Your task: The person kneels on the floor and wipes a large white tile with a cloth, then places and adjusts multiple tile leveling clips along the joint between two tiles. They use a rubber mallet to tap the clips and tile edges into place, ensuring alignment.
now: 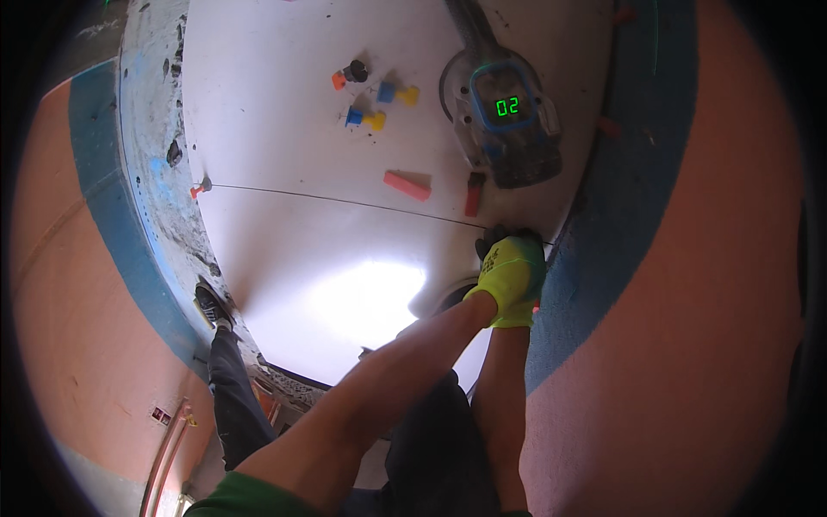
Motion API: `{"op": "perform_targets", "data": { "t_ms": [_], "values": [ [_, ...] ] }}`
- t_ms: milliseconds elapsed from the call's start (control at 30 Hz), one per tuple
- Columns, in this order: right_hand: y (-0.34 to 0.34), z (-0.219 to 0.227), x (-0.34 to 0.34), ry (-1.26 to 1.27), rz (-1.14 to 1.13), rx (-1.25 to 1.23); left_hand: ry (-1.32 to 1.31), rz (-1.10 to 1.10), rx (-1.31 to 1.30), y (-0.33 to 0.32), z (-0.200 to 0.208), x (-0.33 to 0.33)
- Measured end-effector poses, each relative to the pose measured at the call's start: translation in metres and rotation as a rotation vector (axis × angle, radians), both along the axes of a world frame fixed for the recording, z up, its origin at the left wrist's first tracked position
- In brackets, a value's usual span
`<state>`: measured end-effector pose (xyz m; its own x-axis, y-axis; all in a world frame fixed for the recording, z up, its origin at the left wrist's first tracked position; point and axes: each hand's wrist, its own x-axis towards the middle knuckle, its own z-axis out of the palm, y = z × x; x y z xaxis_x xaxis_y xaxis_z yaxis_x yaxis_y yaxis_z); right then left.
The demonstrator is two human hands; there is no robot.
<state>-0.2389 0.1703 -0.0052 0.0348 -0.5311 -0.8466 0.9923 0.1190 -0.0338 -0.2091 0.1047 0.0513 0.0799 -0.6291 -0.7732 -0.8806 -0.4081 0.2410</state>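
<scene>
My left hand point(502, 265) and my right hand point(530, 274), in yellow-green gloves with dark fingers, are close together at the right end of the thin joint line point(345, 202) between large pale tiles point(284, 112). The left fingers are curled down at the joint; what they hold, if anything, is hidden. Most of the right hand lies behind the left, so its fingers do not show clearly. Just beyond them on the tile are a red wedge with a dark end point(473, 195) and another red wedge point(407, 185).
A tile vibrator point(506, 108) with a lit green display rests at the far right. Blue-and-yellow pieces point(365, 118) and an orange-and-black piece point(349, 75) lie farther off. An orange piece point(201, 188) stands at the joint's left end. Walls point(663, 258) flank both sides; my shoe point(212, 304) is left.
</scene>
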Motion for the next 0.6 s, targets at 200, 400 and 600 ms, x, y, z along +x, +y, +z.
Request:
{"op": "perform_targets", "data": {
  "t_ms": [200, 400, 600],
  "values": [
    [-0.009, 0.007, -0.008, 0.086, 0.13, -0.059, 0.029, -0.165, -0.096, 0.007, -0.019, 0.009],
    [-0.005, 0.032, 0.002, -0.32, -0.028, -0.007, 0.511, -0.235, -0.373, -0.071, 0.03, 0.15],
    [-0.027, 0.064, 0.047, 0.004, 0.579, 0.091, -0.291, -0.754, -0.721, -0.191, 0.022, 0.235]
  ]
}}
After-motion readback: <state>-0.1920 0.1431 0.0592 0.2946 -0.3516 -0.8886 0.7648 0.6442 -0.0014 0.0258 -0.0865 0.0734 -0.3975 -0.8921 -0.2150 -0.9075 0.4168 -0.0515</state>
